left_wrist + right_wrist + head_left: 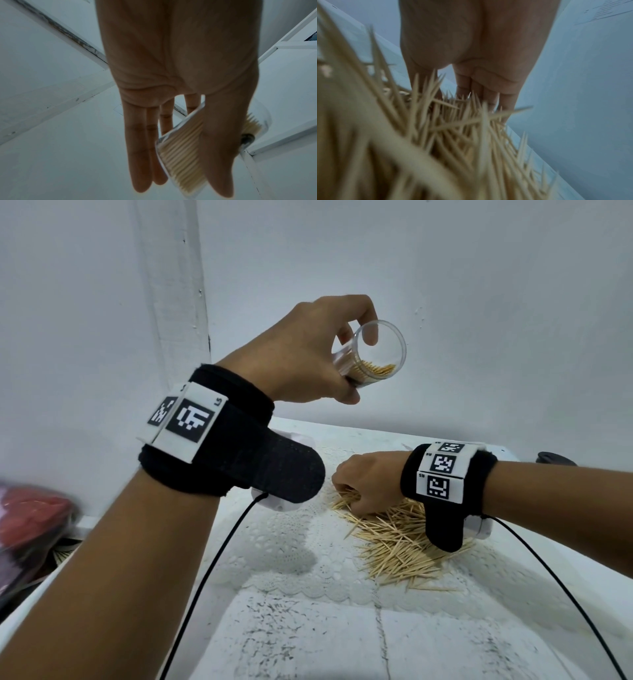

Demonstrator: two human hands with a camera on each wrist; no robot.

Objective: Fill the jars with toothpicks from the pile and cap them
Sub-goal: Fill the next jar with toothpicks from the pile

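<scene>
Toothpicks [368, 148] nearest the right wrist camera blur, hiding the right hand's [479, 54] fingertips.

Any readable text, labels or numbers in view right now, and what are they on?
"L5": white marker tag on the black left wristband.
"R5": white marker tag on the black right wristband.
A third small code on the right wristband's upper tag: too blurred to read.
The clear plastic jar: no label visible.

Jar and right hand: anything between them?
Nothing. In the head view the jar, gripped by the left hand, is held in the air; below it only white wall and table edge, then the right hand in the toothpicks.
</scene>
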